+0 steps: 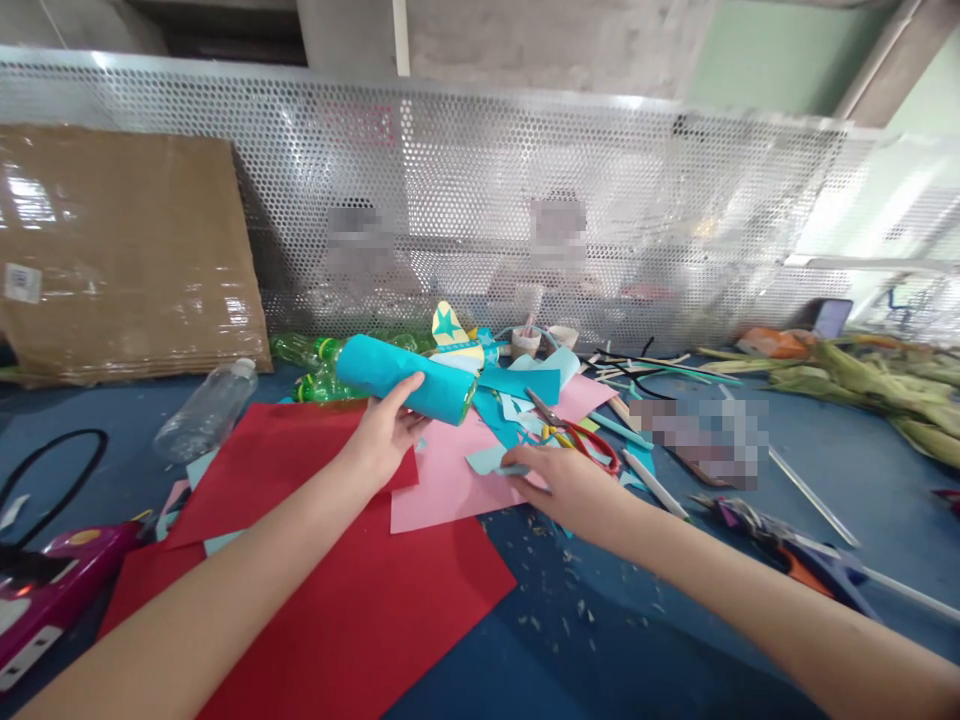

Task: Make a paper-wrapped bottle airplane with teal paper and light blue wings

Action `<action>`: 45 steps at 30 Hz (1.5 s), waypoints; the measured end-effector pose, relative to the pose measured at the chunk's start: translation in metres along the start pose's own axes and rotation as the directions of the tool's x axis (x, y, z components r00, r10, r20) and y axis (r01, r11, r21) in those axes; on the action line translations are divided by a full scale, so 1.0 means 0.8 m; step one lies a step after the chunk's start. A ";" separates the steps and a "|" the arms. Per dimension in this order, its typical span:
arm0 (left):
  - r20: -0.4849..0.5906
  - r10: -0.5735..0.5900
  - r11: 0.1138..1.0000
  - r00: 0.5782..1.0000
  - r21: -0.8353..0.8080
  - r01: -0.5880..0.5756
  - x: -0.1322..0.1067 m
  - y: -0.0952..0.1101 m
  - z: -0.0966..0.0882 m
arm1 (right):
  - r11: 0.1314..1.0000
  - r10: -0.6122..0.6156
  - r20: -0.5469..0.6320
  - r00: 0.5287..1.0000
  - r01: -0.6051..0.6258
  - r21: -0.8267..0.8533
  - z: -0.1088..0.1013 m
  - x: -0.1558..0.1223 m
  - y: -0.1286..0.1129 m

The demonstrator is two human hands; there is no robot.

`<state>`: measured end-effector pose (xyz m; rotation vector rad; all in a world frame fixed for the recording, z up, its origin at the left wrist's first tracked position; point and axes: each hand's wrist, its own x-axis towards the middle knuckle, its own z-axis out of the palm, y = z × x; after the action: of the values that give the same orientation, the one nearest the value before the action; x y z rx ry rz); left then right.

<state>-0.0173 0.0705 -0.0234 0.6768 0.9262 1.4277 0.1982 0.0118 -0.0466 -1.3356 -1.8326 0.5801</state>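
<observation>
L hand [382,435] clamped on a teal paper-wrapped roll [405,378], thumb on top, fingers under, holding it tilted just above the table w/ its far end pointing left. R hand [564,482] lies low, fingertips on a light-blue paper scrap [486,460]; can't tell if it's pinched or only pressed. Scrap sits on the pink sheet [442,480], which overlaps the red sheets [337,590]. Red-handled scissors [579,432] lie just beyond the R hand, amid teal offcuts. Further out: clear plastic bottle [206,410] left, green bottles [307,352] behind the roll, purple glue gun [45,585] near left edge, cardboard [127,250] leaning on the perforated screen [600,170], corn husks [862,385] far right, all on the blue table [675,640].
</observation>
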 end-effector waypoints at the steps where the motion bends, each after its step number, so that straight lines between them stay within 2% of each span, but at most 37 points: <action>1: -0.001 -0.002 1.000 1.000 0.001 0.002 0.000 -0.001 0.000 | 1.000 -0.007 0.012 1.000 0.007 -0.029 -0.009 0.001 0.001; 5: 0.014 -0.021 1.000 1.000 0.014 0.020 -0.006 -0.009 0.002 | 0.991 -0.018 -0.050 0.999 0.011 -0.131 -0.041 0.006 0.004; 7: 0.033 -0.034 0.999 0.999 0.018 0.033 -0.010 -0.015 0.004 | 0.988 -0.023 -0.082 0.996 0.011 -0.152 -0.046 0.000 0.006; 9: 0.052 -0.045 0.999 0.998 0.015 0.044 -0.015 -0.021 0.006 | 0.984 -0.043 -0.018 0.999 0.039 -0.173 -0.041 -0.013 0.006; 12: 0.074 -0.063 0.998 0.995 0.014 0.062 -0.019 -0.030 0.008 | 0.970 -0.075 0.240 0.968 0.127 -0.208 -0.023 -0.037 -0.001; 13: 0.082 -0.072 0.997 0.994 0.017 0.071 -0.020 -0.031 0.008 | 0.970 -0.068 0.291 0.954 0.132 -0.204 -0.017 -0.043 -0.004; 14: 0.097 -0.084 0.996 0.992 0.023 0.082 -0.021 -0.033 0.009 | 0.975 -0.049 0.299 0.953 0.111 -0.195 -0.013 -0.046 -0.007; 16: 0.153 -0.107 0.994 0.982 0.041 0.102 -0.024 -0.034 0.010 | 0.984 0.001 0.206 0.979 0.035 -0.173 -0.009 -0.045 -0.010; 18: 0.233 -0.126 0.991 0.964 0.066 0.113 -0.028 -0.035 0.011 | 0.994 0.062 0.054 0.997 -0.057 -0.096 -0.008 -0.036 -0.006; 20: 0.312 -0.141 0.989 0.940 0.093 0.118 -0.034 -0.036 0.013 | 0.988 0.123 -0.014 0.992 -0.121 0.094 -0.006 -0.026 0.002; 22: 0.368 -0.158 0.985 0.916 0.118 0.122 -0.039 -0.038 0.015 | 0.918 0.157 0.036 0.987 -0.159 0.364 -0.002 -0.018 0.011; 24: 0.408 -0.171 0.983 0.897 0.134 0.126 -0.043 -0.042 0.016 | 0.815 0.122 0.118 0.986 -0.167 0.555 0.003 -0.014 0.018; 27: 0.441 -0.192 0.978 0.877 0.159 0.134 -0.045 -0.047 0.015 | 0.735 0.081 0.139 0.987 -0.153 0.661 0.007 -0.015 0.023; 30: 0.470 -0.191 0.978 0.862 0.163 0.128 -0.040 -0.045 0.011 | 0.672 0.153 0.147 0.977 -0.211 0.710 0.002 -0.018 0.023; 32: 0.454 -0.186 0.980 0.871 0.153 0.129 -0.034 -0.038 0.009 | 0.607 0.250 0.164 0.954 -0.286 0.741 -0.003 -0.019 0.024; 36: 0.300 -0.133 0.987 0.945 0.126 0.099 -0.017 -0.024 0.006 | 0.531 0.361 0.162 0.918 -0.345 0.774 -0.008 -0.019 0.027; 38: 0.233 -0.105 0.988 0.967 0.137 0.074 -0.009 -0.019 0.003 | 0.532 0.374 0.147 0.916 -0.342 0.774 -0.008 -0.017 0.028; 41: 0.193 -0.074 0.986 0.978 0.159 0.043 0.001 -0.015 -0.005 | 0.546 0.400 0.105 0.910 -0.329 0.770 -0.009 -0.013 0.030; 43: 0.197 -0.044 0.979 0.979 0.204 0.003 0.006 -0.011 -0.011 | 0.560 0.420 0.066 0.905 -0.315 0.766 -0.011 -0.010 0.033; 45: 0.244 -0.051 0.947 0.968 0.321 -0.031 0.011 -0.004 -0.018 | 0.579 0.425 0.033 0.904 -0.300 0.758 -0.014 -0.007 0.039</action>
<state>-0.0284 0.0768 -0.0348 1.0695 0.9693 1.1572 0.2255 0.0164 -0.0647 -1.1040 -0.9561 1.2632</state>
